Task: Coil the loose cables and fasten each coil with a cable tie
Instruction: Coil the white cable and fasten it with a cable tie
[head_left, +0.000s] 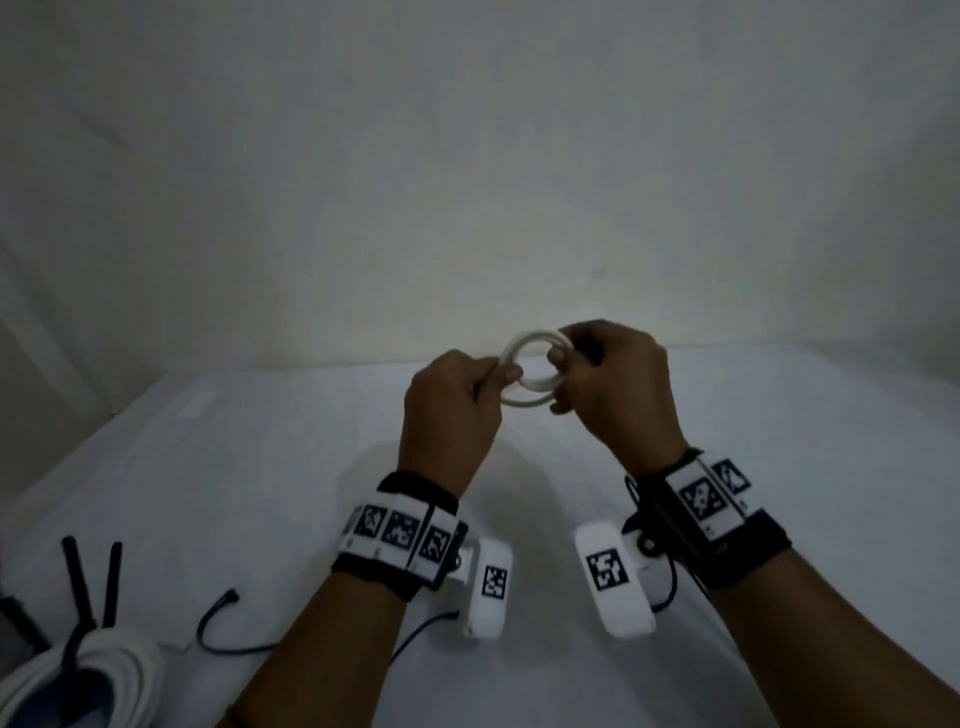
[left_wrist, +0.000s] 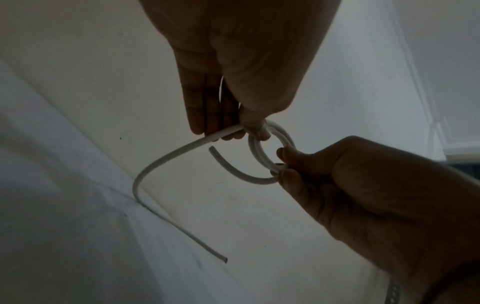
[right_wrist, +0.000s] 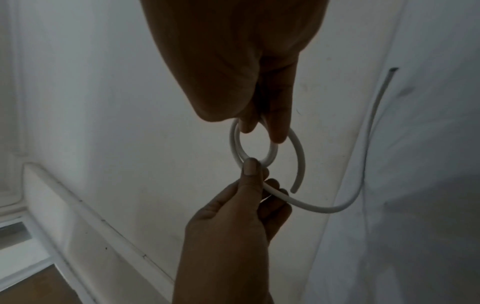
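Note:
A thin white cable is wound into a small coil (head_left: 532, 385) held in the air above the white table (head_left: 779, 415). My left hand (head_left: 498, 376) pinches the coil's left side between thumb and fingers. My right hand (head_left: 563, 358) pinches the opposite side. In the left wrist view the coil (left_wrist: 252, 150) has a short free end and a long loose tail (left_wrist: 161, 160) that bends down to the table. The right wrist view shows the coil (right_wrist: 232, 142), my left thumb (right_wrist: 250, 166) on its lower edge, and the tail (right_wrist: 324, 209).
At the table's near left corner lies a larger white cable coil (head_left: 130, 670) with black ties (head_left: 78, 582) sticking up from it. A thin dark cable (head_left: 208, 631) lies near my left forearm. A plain wall stands behind the table's far edge.

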